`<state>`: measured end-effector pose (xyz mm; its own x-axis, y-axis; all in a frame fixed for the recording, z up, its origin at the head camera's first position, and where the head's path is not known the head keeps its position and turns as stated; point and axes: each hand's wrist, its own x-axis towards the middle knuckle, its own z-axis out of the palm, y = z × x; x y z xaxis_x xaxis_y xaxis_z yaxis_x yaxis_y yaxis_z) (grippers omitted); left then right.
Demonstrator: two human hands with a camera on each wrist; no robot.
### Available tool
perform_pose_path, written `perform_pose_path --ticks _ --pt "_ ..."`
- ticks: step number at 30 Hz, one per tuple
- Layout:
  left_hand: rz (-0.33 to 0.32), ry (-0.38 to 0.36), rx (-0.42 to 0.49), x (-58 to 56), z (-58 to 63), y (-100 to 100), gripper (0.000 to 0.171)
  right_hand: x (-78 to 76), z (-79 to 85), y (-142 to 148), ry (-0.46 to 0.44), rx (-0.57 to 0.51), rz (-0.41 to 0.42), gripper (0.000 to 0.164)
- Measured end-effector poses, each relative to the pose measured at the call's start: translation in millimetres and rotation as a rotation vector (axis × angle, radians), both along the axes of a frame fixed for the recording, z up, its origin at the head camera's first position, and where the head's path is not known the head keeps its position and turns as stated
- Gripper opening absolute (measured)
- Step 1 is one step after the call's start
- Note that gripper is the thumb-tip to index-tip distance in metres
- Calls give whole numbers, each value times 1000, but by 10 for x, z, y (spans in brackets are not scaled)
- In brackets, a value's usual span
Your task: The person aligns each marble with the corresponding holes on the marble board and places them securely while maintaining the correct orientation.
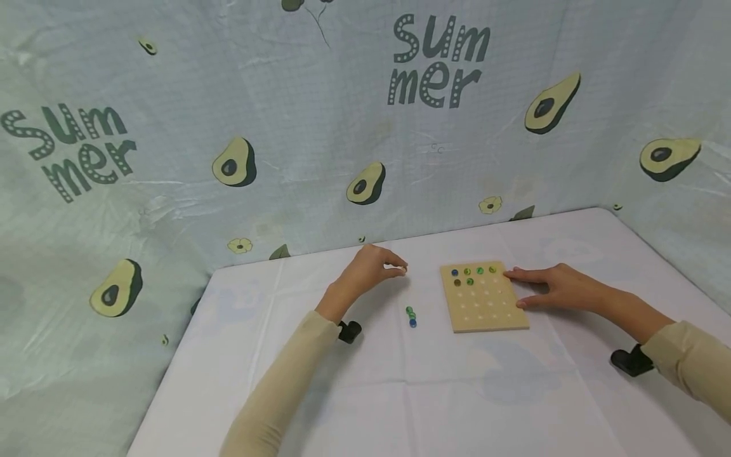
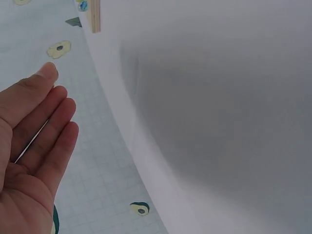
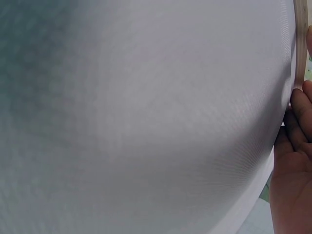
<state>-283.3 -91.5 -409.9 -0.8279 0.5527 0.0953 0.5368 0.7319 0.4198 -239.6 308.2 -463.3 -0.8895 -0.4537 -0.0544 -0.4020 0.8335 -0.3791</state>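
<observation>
wooden board [image 1: 482, 298] is lying rightward of your left grip [image 1: 368, 268]; whether that's pinching anything, i cannot tell. your spread right grip [image 1: 562, 289] is touching the board's edge.

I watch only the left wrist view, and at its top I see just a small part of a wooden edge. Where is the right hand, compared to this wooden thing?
Observer: The right hand touches the right edge of the wooden board, as the head view shows.
Operator: Thank you. How are the marbles arranged on it?
Observer: Six marbles sit there: four in the far row, two in the next.
Operator: And does any marble lie off the board?
Observer: Yes, a short line of loose green and blue marbles lies on the table, left of the board.
</observation>
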Motion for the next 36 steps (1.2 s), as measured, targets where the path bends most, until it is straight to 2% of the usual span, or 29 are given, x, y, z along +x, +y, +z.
perform_pose_path --ticks 9,20,25,36 --pt "25 -36 68 50 -59 123 22 8 -2 -15 -5 3 0 82" --pt "-5 -10 109 124 -35 356 21 11 9 -4 11 -6 18 81" --pt "-25 -20 118 158 -86 472 21 7 -15 -13 6 5 13 83" --pt "-53 2 147 147 -100 721 22 -2 11 -11 -2 9 6 83"
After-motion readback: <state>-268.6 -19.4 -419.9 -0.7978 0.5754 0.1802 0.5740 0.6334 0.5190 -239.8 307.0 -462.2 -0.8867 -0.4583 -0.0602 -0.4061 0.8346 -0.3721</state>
